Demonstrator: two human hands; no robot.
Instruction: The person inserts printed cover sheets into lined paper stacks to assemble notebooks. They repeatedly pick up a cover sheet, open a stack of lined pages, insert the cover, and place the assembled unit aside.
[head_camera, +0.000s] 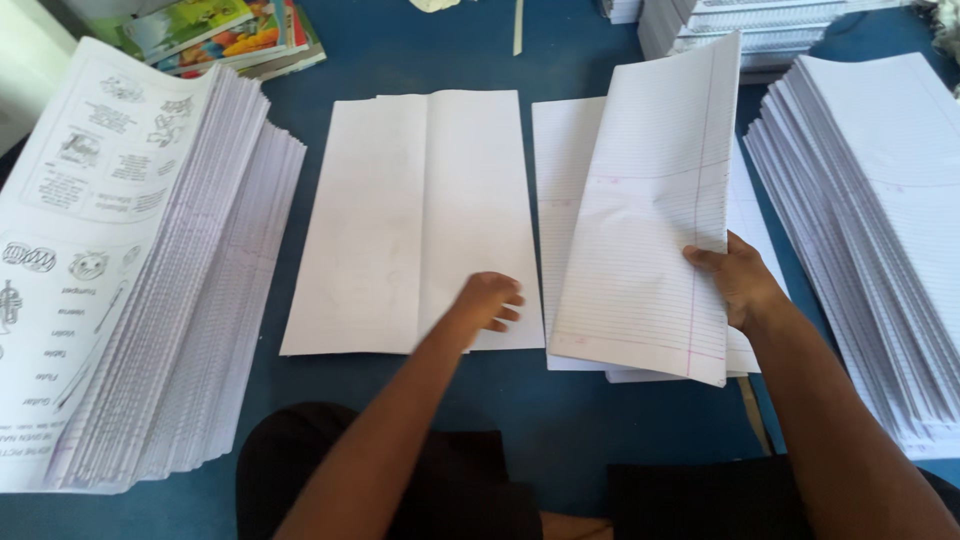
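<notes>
Paper covers nearly the whole blue table top (560, 420). In the middle lies a plain white sheet with one lengthwise crease (420, 220), flat, thin and matte, its corners square. The left hand (487, 302) rests on its lower right part, fingers curled loosely and pressing down, gripping nothing. Just beside it on the right, the right hand (740, 280) pinches the right edge of a ruled white sheet with a pink margin line (645, 210) between thumb and fingers; the sheet stands lifted and tilted, its top corner raised toward the far stacks. Under it lies a low pile of similar ruled sheets (560, 170), mostly hidden by the lifted one, so I cannot tell how many there are.

At the left sits a thick fanned stack of sheets topped by a printed page of small black drawings (110, 250), its edges stepped like stairs; its left side is cut off. At the right a tall slanted stack of ruled paper (880, 230) runs out of view. Colourful glossy booklets (230, 35) lie at the far left corner, partly cut off. Far-edge stacks of white paper (740, 30) are only partly visible.
</notes>
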